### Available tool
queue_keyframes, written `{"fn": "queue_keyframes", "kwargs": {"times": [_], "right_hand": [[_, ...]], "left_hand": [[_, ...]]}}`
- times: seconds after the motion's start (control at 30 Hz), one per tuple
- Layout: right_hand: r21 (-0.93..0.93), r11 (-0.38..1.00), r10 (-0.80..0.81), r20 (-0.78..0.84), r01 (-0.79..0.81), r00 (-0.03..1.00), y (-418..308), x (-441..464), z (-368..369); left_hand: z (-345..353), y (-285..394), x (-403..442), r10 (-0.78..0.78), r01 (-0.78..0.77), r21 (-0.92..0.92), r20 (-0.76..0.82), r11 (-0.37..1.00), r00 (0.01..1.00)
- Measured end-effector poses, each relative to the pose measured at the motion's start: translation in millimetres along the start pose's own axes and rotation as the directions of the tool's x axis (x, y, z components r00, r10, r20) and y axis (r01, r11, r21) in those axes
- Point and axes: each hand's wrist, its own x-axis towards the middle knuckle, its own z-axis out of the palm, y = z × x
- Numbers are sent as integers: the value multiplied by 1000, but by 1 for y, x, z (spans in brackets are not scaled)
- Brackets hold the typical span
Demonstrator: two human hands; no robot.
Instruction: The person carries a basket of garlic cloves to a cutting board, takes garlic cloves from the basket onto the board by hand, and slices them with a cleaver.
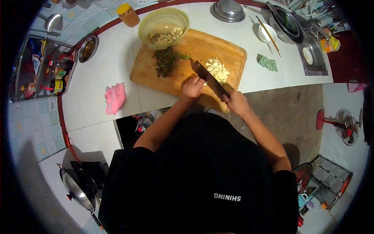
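My right hand (236,102) is wrapped round the handle of a dark, broad-bladed cleaver (209,78), its edge down by the wooden cutting board (150,78). Against the blade's left side, my left hand (193,86) has its fingers curled together, with a small pale bit of a garlic clove (205,83) at the fingertips. Sliced garlic (218,71) lies in a pile just right of the blade. Chopped dark green herbs (165,62) are heaped on the board's left part. Whole peeled cloves (168,38) sit in a yellow plastic basket (183,19) overlapping the board's far edge.
A pink cloth (115,99) lies left of the board, and a jar with a yellow lid (127,15) stands behind. To the right are a white bowl (268,34) with chopsticks (269,35), a green cloth (267,62) and a sink (321,58). A metal bowl (229,11) lies upturned farther back.
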Motion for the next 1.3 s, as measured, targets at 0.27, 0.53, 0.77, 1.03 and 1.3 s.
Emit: {"fn": "queue_keyframes", "kwargs": {"times": [0.27,0.53,0.77,1.03,1.3], "right_hand": [[24,1000,16,-41,-15,999,-10,-8,1],[-20,1000,17,-25,-18,1000,-7,-3,7],[181,981,72,5,-72,997,-8,-5,1],[229,970,73,60,-85,996,-9,-1,5],[318,948,-3,19,-3,1000,-8,-1,7]], "left_hand": [[4,-2,-5,-34,35,-19,41,999,999],[1,-1,-6,-54,55,-7,99,998,994],[9,-13,-8,-56,60,-22,151,998,987],[-2,-7,-7,-19,31,-82,146,996,989],[-8,-7,-3,18,-3,-122,116,992,993]]}}
